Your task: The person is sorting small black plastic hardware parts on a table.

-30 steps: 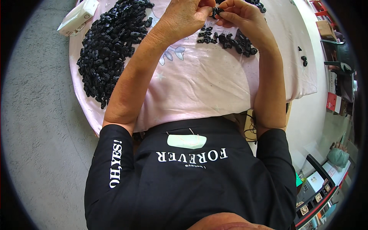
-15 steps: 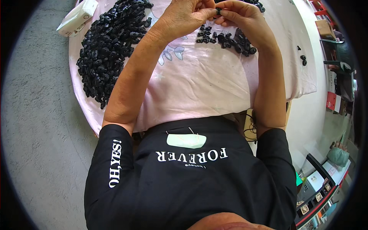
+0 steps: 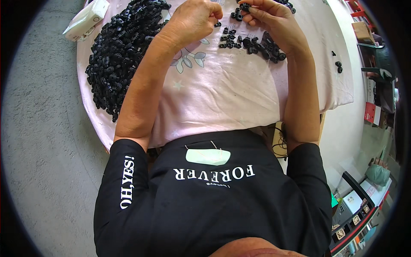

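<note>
Near the far edge of the table, my right hand [image 3: 276, 19] pinches a small black plastic part [image 3: 245, 7] between thumb and fingertips. My left hand [image 3: 195, 19] is apart from it, to the left, with its fingers curled closed. Whatever those fingers hold, if anything, is hidden. Just below them is another small black piece [image 3: 218, 24]; whether it touches the fingers I cannot tell. Several loose black parts [image 3: 230, 38] lie on the cloth between my hands, and more black parts [image 3: 267, 47] form a cluster beside my right wrist.
A large heap of black plastic pieces [image 3: 117, 55] covers the table's left side. Beyond it lies a white packet [image 3: 87, 19]. A few stray pieces [image 3: 339, 67] rest at the right on the pink tablecloth [image 3: 214, 94]. Shelving with goods [image 3: 355, 218] stands on the right.
My hands were together at one small black part. Now my left hand has moved away to the left, while my right hand keeps a part in its fingertips.
</note>
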The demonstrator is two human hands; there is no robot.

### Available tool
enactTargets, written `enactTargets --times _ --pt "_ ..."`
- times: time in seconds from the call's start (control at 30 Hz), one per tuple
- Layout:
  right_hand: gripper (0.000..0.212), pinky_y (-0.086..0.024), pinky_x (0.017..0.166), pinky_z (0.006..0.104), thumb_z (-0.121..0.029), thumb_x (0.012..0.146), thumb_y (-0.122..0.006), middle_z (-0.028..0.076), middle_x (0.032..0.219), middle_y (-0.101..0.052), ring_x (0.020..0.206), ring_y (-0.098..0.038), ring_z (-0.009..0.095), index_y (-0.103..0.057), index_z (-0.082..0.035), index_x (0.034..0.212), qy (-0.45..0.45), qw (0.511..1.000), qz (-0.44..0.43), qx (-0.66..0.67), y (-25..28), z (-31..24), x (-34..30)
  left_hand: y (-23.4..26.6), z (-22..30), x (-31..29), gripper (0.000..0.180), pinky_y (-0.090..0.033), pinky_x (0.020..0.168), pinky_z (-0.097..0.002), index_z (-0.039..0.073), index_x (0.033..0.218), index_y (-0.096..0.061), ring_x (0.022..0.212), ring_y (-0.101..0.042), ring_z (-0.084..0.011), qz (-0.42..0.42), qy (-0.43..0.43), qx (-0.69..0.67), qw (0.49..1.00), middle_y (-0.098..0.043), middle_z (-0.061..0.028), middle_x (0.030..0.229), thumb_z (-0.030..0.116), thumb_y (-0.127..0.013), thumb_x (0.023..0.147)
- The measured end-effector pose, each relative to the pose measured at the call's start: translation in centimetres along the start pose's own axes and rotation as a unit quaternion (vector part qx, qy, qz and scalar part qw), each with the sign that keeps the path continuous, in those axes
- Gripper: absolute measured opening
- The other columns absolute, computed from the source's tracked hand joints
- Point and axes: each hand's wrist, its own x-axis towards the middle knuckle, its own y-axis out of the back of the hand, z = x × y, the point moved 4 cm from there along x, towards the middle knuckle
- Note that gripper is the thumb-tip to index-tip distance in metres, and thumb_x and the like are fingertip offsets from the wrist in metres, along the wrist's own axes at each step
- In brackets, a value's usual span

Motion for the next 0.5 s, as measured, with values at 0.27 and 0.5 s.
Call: enactTargets --times 0.27,0.5 --pt "0.022 -0.058 0.073 0.0253 -0.008 0.101 -0.065 0.008 0.095 -0.074 0.078 -0.07 0.013 -0.069 0.002 0.12 0.009 0.996 -0.033 0.084 -0.2 0.1 0.1 -2.2 -0.1 0.3 0.016 -0.056 0.081 -0.0485 0.002 0.09 -0.073 0.086 -0.07 -0.0408 0.003 -0.034 0.074 0.997 -0.071 -0.0228 0.09 0.003 -0.058 0.086" --pt "0.022 -0.059 0.073 0.0265 -0.007 0.102 -0.062 0.009 0.092 -0.073 0.077 -0.069 0.014 -0.068 0.002 0.121 0.005 0.995 -0.022 0.097 0.1 -0.2 0.2 -2.0 0.7 -0.2 0.016 -0.056 0.086 -0.0472 0.001 0.098 -0.073 0.093 -0.07 -0.04 0.071 -0.14 0.1 0.983 -0.072 -0.0212 0.096 0.004 -0.061 0.087"
